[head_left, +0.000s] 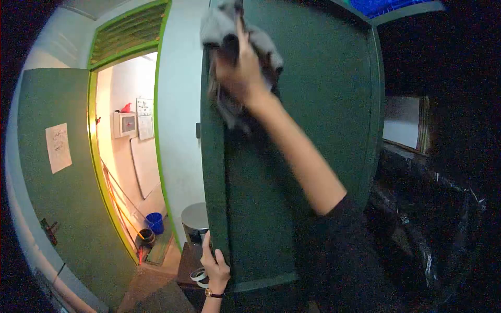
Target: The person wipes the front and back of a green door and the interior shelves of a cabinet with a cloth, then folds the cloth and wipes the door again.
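My right hand (242, 78), raised high and blurred by motion, is closed on a bunched grey cloth (222, 23). It holds the cloth at the upper left part of a tall dark green cabinet (323, 88), and folds of cloth hang below the fingers. Low down, my left hand (216, 268) lies against the cabinet's left edge with its fingers apart and pointing upward. A dark-strapped watch is on that wrist. Part of the left palm is hidden.
Left of the cabinet stands a metal-topped cylindrical bin (194, 215), near a white ring-shaped roll (198, 275). An open green door (57, 182) leads to a lit room with a blue bucket (154, 223). Black plastic sheeting (417, 208) lies at right.
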